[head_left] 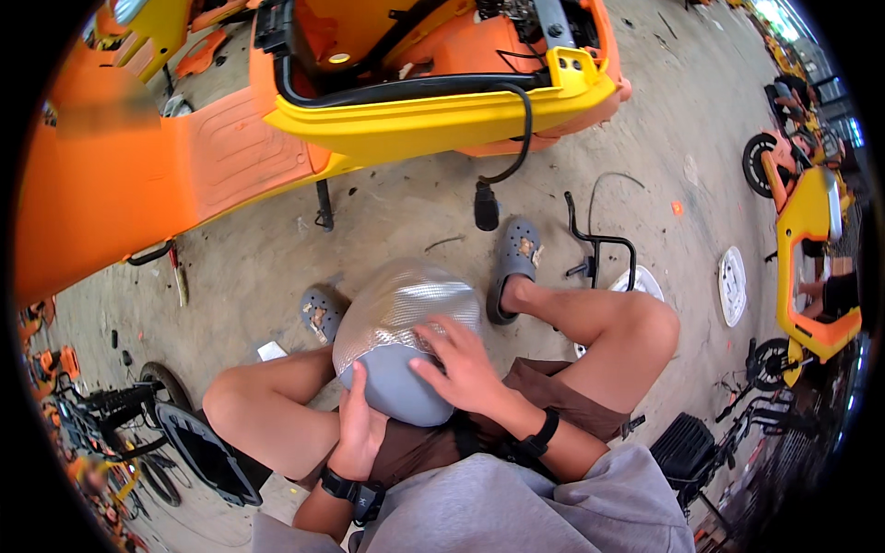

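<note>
In my lap, between my knees, rests a rounded grey seat (398, 380), its far part covered by a shiny silver textured sheet (401, 309). My left hand (358, 429) holds the seat's near left edge, thumb upright along the side and the other fingers mostly hidden. My right hand (461, 369) lies over the right side with fingers spread, the fingertips touching the silver sheet near where it meets the grey surface. The underside of the seat is out of sight.
Ahead stands an orange and yellow scooter body (396, 129) with an open top compartment; a black cable with a pedal-like end (486, 205) hangs from it. A bent black tube frame (599, 241) and white oval parts (732, 286) lie to the right. Another scooter (816, 267) stands far right.
</note>
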Tool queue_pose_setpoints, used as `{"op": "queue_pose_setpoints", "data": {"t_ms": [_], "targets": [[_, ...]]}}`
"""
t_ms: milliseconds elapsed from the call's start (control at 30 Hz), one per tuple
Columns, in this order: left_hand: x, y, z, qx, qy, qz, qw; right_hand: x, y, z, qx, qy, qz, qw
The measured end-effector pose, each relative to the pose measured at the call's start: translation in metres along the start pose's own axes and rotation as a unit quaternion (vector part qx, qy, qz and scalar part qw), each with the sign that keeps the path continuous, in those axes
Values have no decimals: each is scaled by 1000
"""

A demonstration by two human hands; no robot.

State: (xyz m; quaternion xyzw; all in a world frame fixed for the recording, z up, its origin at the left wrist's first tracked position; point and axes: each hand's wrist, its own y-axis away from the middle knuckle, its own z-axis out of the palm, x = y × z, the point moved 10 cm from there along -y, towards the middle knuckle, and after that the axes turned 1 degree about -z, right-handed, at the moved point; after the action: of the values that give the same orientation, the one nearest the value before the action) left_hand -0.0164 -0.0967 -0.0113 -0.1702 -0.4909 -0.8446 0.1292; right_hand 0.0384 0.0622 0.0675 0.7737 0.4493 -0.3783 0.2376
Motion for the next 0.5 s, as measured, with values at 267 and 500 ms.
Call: {"op": "queue_pose_setpoints", "data": {"t_ms": [267, 500], "targets": [[3, -3, -5, 18, 57, -3, 998, 36, -14, 58, -135, -37, 85, 987], [0, -9, 5, -57, 52, 12, 997, 126, -52, 132, -274, -61, 101, 954]]}}
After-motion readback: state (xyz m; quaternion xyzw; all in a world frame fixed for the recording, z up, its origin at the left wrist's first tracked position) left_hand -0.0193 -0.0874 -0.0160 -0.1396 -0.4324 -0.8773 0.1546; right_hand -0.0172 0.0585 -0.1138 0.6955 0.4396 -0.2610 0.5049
